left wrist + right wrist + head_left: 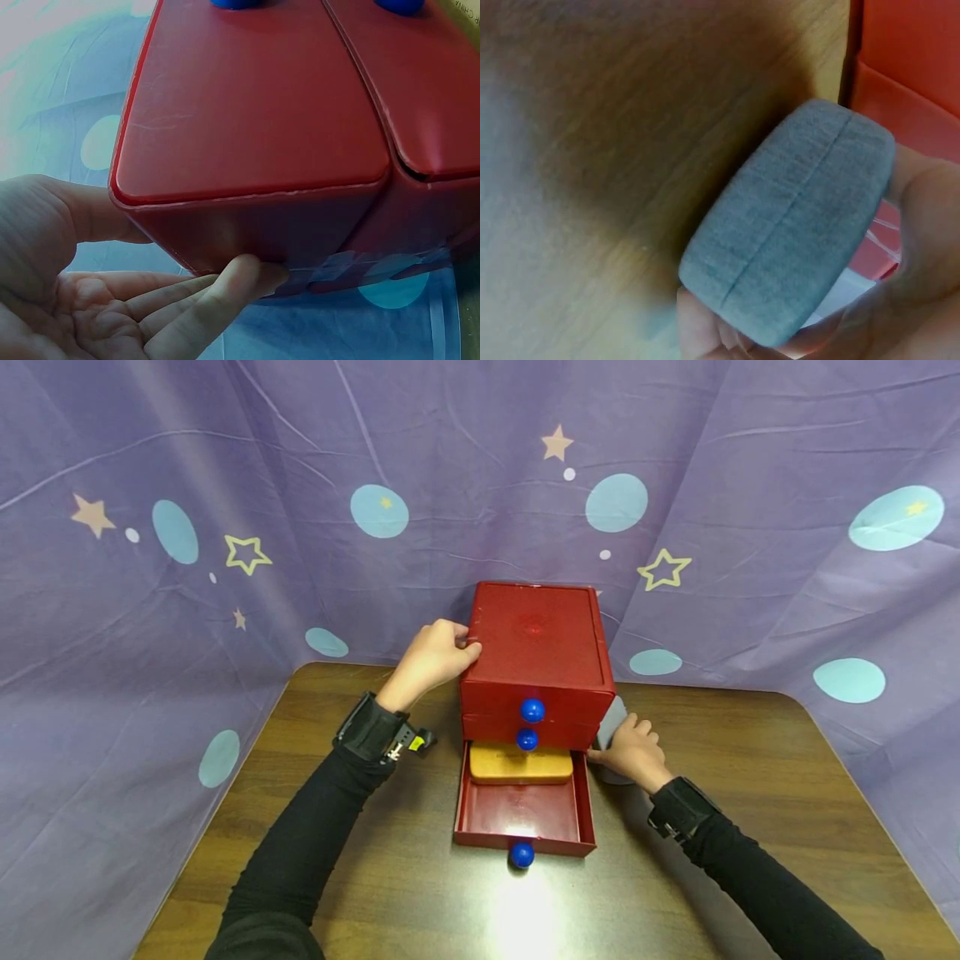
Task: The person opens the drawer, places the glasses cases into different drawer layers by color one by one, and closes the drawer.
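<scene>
You find no readable text, number or brand anywhere here. The top of the red drawer box (536, 635), in the middle of the head view, carries a small embossed round mark, too faint to read. A yellow tag (417, 742) sits on the wrist strap at centre left; if anything is printed on it, it is too small to make out. The purple cloth (225, 485) across the upper frame bears only stars and dots, no lettering.

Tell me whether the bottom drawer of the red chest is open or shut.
Open. The bottom drawer is pulled out toward the person, clear of the red chest, with a yellow block lying at its back.
</scene>
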Tool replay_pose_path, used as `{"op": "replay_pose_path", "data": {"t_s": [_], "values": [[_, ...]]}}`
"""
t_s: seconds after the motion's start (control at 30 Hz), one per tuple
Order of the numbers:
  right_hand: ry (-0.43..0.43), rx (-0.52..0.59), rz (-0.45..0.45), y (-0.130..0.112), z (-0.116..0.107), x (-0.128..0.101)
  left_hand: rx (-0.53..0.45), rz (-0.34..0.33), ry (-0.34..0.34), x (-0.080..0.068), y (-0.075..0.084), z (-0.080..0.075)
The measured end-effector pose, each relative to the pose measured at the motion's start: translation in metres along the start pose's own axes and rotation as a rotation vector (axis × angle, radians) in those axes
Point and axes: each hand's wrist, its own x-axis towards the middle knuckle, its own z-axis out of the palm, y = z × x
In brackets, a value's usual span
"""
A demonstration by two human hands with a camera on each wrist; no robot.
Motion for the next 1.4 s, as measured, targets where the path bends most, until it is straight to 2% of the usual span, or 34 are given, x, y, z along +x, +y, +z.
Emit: {"op": "replay_pose_path", "data": {"t_s": [0.37, 0.83, 1.4], "values": [[0.007, -0.008, -0.028, 0.002, 0.001, 0.001, -0.005, 0.000, 0.001, 0.000, 0.000, 0.000], [-0.060, -0.045, -0.036, 0.004, -0.006, 0.004, -0.003, 0.020, 0.024, -0.001, -0.001, 0.003], [-0.147, -0.130, -0.085, 0.011, -0.032, 0.001, 0.003, 0.008, 0.026, -0.003, -0.001, 0.002]]}}
